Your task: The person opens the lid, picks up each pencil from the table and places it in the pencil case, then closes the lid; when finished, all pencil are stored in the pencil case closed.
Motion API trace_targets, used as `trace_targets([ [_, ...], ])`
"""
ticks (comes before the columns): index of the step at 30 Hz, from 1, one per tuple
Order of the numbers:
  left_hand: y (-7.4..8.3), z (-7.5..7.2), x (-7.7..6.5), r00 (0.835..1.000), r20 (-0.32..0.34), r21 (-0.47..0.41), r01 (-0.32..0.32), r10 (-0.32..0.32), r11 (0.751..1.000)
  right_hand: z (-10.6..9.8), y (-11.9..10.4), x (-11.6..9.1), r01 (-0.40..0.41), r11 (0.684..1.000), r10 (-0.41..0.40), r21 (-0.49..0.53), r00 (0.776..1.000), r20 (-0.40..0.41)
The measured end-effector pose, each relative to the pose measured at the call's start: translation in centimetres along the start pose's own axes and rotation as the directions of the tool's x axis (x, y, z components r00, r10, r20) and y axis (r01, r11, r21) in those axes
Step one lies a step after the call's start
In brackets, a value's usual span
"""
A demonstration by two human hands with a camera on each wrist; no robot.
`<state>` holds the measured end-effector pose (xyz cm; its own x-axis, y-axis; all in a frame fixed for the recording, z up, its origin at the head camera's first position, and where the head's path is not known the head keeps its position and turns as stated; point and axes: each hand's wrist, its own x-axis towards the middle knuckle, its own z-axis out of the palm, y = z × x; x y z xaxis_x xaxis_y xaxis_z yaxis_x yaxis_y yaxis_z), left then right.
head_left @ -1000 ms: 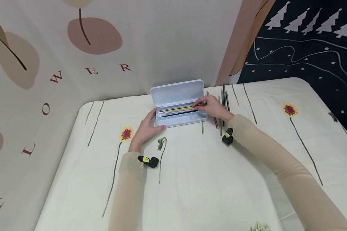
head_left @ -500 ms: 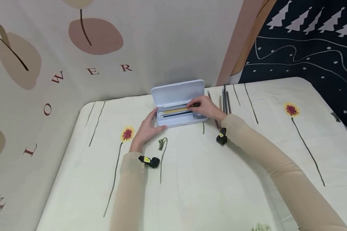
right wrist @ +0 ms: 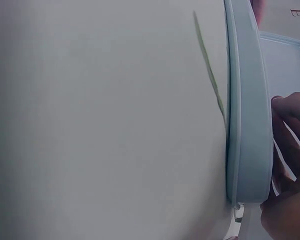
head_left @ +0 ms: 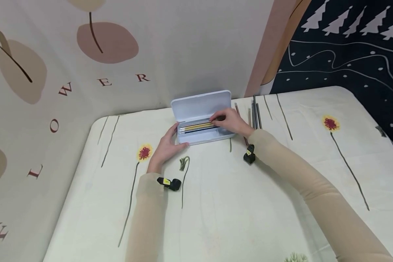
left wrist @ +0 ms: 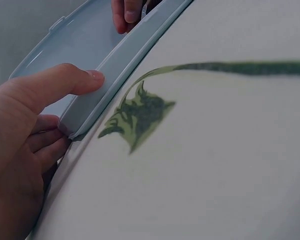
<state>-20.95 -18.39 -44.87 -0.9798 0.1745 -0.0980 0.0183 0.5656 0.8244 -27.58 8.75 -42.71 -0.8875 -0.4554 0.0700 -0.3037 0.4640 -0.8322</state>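
Nearest are two beige sleeves (head_left: 148, 222), a small black camera (head_left: 174, 184) strapped at the left wrist, running over a counter (head_left: 229, 207) covered in pale cloth printed with flowers. Beyond them the left hand (head_left: 166, 147) grips the left end of a pale blue pencil case (head_left: 201, 138), thumb on the front wall, fingers round the corner. The case lies open near the far edge of the counter, its lid (head_left: 203, 105) tilted up behind. The right hand (head_left: 230, 120) reaches in over the right end, thumb and fingers pinching a dark-ended pencil (head_left: 220, 118) — most of it hidden. Yellow and dark pencils (head_left: 196, 127) lie lengthwise inside. Right of the case are loose pencils (head_left: 255, 111) — dark, tan and reddish — partly behind the right arm. Farthest back hangs a printed backdrop (head_left: 183, 47), lettered at left.
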Motion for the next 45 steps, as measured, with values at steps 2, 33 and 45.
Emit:
trace_targets([
  [2, 0.1, 0.0, 0.0, 1.0, -0.001, 0.003, 0.005, -0.005, 1.0, -0.2, 0.0, -0.2, -0.019, 1.0, 0.019, 0.003, 1.0, -0.006],
  [33, 0.1, 0.1, -0.2, 1.0, -0.001, 0.02, -0.001, 0.001, 1.0, -2.5, 0.7, -4.0, -0.001, 0.999, 0.0, -0.035, 0.999, -0.037],
  [45, -0.1, 0.1, 0.0, 0.999, 0.001, 0.004, -0.037, 0.037, 0.999, -4.5, 2.4, -6.3, -0.091, 0.992, 0.083, -0.082, 0.992, -0.093],
])
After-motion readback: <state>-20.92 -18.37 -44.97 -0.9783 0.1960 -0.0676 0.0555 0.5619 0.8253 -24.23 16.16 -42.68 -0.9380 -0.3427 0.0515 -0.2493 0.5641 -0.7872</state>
